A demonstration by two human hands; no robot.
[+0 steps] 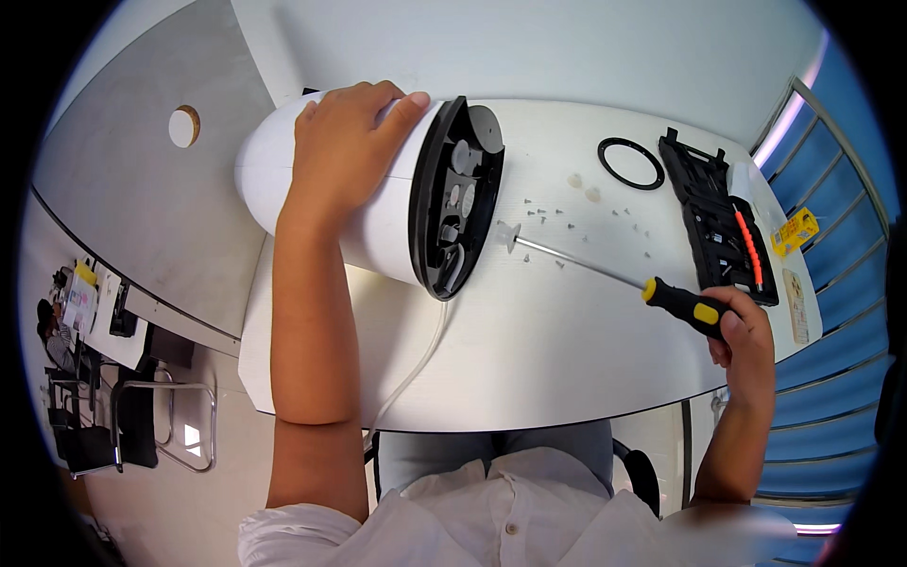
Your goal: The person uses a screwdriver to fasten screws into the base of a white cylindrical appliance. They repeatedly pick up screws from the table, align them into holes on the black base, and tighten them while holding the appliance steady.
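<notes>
A large white rounded appliance (373, 231) lies on its side on the table, its black base (460, 194) facing right. My left hand (350, 142) grips the top of its white body, fingers curled over the far side. My right hand (742, 340) is closed round the black and yellow handle of a screwdriver (576, 260), whose shaft points left toward the base. At the screwdriver's tip is a small translucent suction-cup-like piece (507, 236), apart from the base. Round pale feet and recesses show in the base.
Several small screws (571, 226) lie scattered on the white table (529, 378), near two translucent discs (592, 195). Farther right are a black ring (631, 163), an open black tool case (718, 227) and a yellow box (795, 231). A white cord (416, 369) runs over the front edge.
</notes>
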